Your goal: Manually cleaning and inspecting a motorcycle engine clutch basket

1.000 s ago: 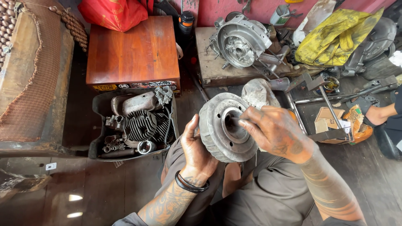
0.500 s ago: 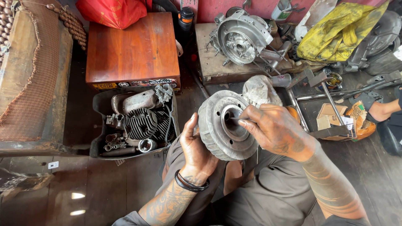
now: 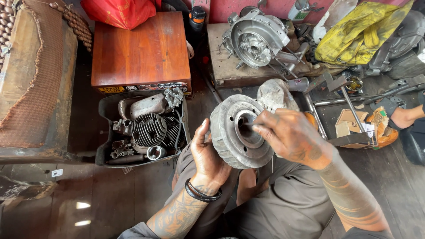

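1. Two hands work on one grey metal drum (image 3: pixel 234 132), a round finned part with a deep hollow hub, held above the person's lap and tilted so its open face looks up and to the right.
2. The left hand (image 3: pixel 207 156) is closed around the drum's lower left rim, thumb up along the edge and palm under it. A black band sits on that wrist.
3. The right hand (image 3: pixel 290 135) comes in from the right with its fingers pinched together, and the fingertips (image 3: pixel 256 128) reach into the hub recess. Whether they grip some small thing there cannot be told.
4. A dirty grey rag (image 3: pixel 275 95) lies just behind the drum's upper right edge, touching it or nearly so.
5. To the left, on the wooden floor, a black tray (image 3: pixel 104 150) holds a finned engine cylinder (image 3: pixel 150 129) and other small metal parts.
6. Behind the tray stands a reddish wooden box (image 3: pixel 141 48), with a red bag (image 3: pixel 117 11) at its far edge.
7. Farther back and to the right, an aluminium engine casing (image 3: pixel 254 37) rests on a low wooden block (image 3: pixel 226 71).
8. A yellow cloth (image 3: pixel 358 33) lies in the upper right corner, beside dark machine parts.
9. At the right edge another person's hand (image 3: pixel 400 117) shows near an orange-and-brown carton (image 3: pixel 369 128), well apart from the drum.
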